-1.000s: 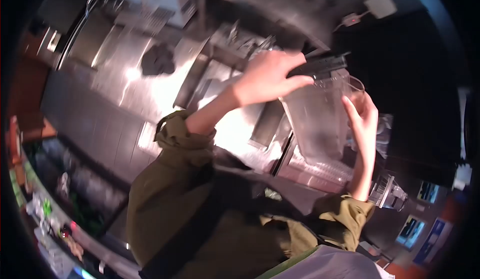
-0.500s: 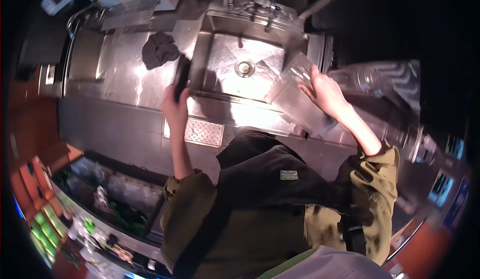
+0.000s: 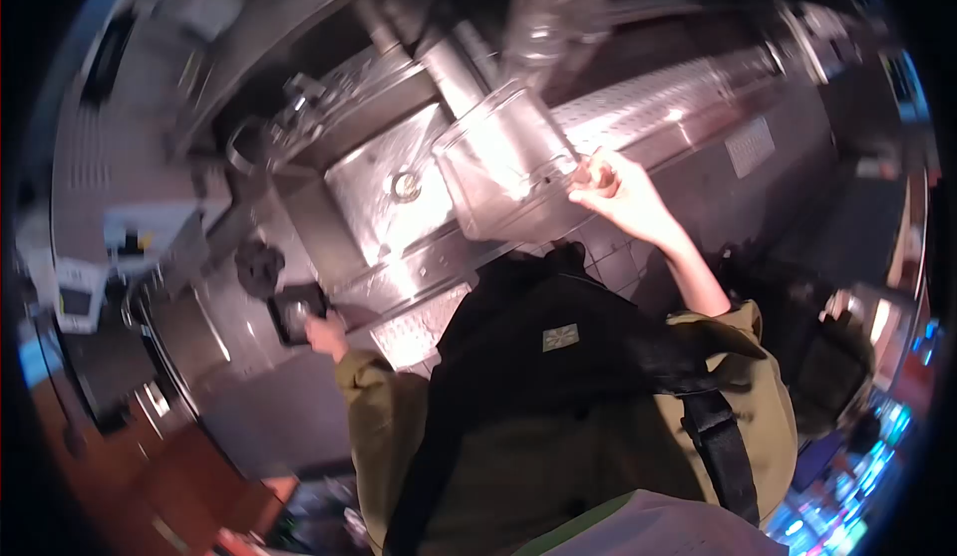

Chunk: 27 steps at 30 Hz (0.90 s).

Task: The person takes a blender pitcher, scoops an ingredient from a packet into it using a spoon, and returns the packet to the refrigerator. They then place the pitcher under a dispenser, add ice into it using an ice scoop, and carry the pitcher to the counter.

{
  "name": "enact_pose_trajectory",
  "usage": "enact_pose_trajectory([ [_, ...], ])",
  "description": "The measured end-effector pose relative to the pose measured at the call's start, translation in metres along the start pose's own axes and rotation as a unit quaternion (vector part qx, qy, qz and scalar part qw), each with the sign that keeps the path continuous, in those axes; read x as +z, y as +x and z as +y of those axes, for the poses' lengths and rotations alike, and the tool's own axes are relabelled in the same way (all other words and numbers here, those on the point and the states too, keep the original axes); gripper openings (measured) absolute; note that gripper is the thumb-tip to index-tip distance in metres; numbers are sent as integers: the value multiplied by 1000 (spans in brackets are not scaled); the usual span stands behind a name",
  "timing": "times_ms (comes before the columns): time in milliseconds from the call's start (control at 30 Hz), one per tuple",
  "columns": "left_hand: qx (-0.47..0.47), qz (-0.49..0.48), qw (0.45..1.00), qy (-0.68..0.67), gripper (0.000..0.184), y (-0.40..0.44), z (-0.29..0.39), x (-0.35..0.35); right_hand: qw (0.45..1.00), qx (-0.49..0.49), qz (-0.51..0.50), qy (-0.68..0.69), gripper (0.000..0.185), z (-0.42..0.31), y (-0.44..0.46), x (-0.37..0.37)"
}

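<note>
My left hand (image 3: pixel 326 334) is closed on the near edge of a small black square tray-like piece (image 3: pixel 287 329), held over the steel counter at the left of the sink. A dark crumpled cloth (image 3: pixel 260 267) lies just beyond it. My right hand (image 3: pixel 623 197) has its fingers curled at the right edge of a clear rectangular plastic container (image 3: pixel 478 192). This container is tilted over the sink's right rim and the steel ledge. Blur hides the exact contact of the right fingertips.
The steel sink (image 3: pixel 344 182) with its round drain (image 3: pixel 406 187) is in front of me, taps (image 3: pixel 299 93) behind it. A perforated steel drainboard (image 3: pixel 668 103) runs right. A metal post (image 3: pixel 454 78) stands at the sink's back right corner. Dark bags (image 3: pixel 822 357) are at the right.
My view has turned to the right. The black piece, on edge before, now shows its flat face and is lower at the left. My right hand has shifted to the clear container's right edge.
</note>
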<state>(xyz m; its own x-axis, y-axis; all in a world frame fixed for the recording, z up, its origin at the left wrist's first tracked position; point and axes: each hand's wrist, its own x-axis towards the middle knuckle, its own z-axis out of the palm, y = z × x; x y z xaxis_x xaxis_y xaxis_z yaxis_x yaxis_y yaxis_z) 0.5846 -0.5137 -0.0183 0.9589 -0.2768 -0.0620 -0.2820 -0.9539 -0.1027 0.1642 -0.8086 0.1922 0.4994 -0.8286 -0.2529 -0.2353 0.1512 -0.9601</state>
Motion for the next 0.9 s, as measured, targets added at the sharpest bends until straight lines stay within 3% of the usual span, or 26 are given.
enact_pose_trajectory([
  [133, 28, 80, 994, -72, 32, -35, 63, -32, 990, 33, 127, -54, 26, 11, -60, -61],
  [167, 65, 34, 993, -88, 30, -42, 86, -32, 986, 64, 150, -37, 27, 24, -74, -78],
  [200, 144, -16, 978, -147, 29, -56, 115, -36, 986, 5, 165, -12, 26, 36, -91, -96],
  [267, 289, -117, 929, -199, 28, -110, 178, -51, 970, -29, 224, -94, 24, 61, -124, -132],
  [333, 406, -210, 869, -191, 28, -188, 255, -82, 956, -76, 283, -32, 22, 81, -155, -166],
  [433, 542, -278, 774, -171, 29, -304, 353, -103, 944, -18, 329, -17, 22, 92, -211, -224],
  [533, 641, -344, 661, -184, 27, -429, 424, -140, 896, 12, 441, -53, 21, 110, -253, -274],
  [633, 723, -429, 489, -232, 23, -533, 480, -149, 843, 48, 535, -42, 22, 120, -287, -331],
  [767, 754, -526, 347, -186, 22, -662, 546, -176, 773, 21, 632, 40, 19, 166, -304, -406],
  [900, 763, -565, 279, -141, 26, -779, 625, -172, 715, -107, 662, 197, 18, 217, -299, -502],
])
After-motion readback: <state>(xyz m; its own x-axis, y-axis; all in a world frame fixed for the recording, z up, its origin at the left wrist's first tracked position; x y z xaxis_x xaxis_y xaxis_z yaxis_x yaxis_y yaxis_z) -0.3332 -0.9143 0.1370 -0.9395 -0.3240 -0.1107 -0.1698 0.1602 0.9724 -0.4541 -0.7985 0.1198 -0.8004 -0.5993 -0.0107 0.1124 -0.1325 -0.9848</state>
